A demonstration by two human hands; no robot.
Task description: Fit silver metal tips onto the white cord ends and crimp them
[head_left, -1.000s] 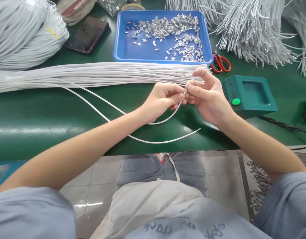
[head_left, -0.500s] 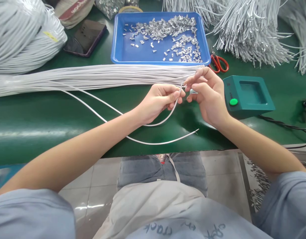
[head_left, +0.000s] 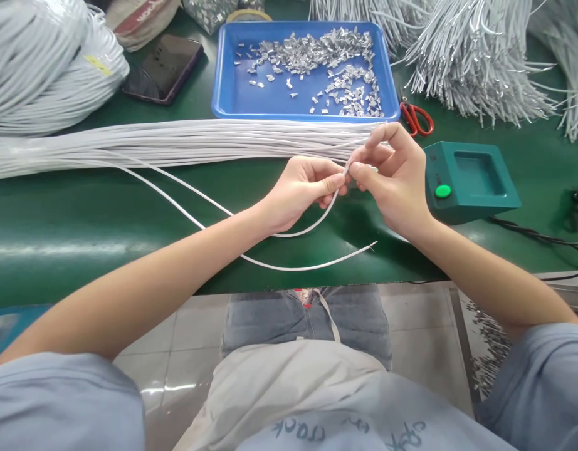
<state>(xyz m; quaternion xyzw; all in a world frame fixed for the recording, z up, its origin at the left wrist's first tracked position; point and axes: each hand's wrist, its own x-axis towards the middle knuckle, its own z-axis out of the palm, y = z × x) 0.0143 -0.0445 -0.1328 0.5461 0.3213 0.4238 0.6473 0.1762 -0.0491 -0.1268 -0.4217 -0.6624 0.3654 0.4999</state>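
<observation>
Compared with half a second ago, the right hand (head_left: 396, 178) has closed the small gap to the tip of the white wire (head_left: 289, 235); then its fingers stood a little apart from this tip, and now its thumb and forefinger appear to touch it. I judge that this means the work is again at the wire's end, with both hands meeting there. The left hand (head_left: 301, 193) stays in the same place and pinches the wire narrowly, just below the tip. The right hand also makes a narrow pinch, with its other fingers bent and loosely raised; a small pale thing shows between them, but I cannot tell what it is. The left forearm reaches in from the lower left, the right one from the lower right, and the hands meet above the desk (head_left: 105, 232), in front of the wire bundle (head_left: 199, 141). The held wire curves down from the pinch and passes behind the left forearm. The second wire (head_left: 293, 270) lies nearer to the body, its end free, as before.
</observation>
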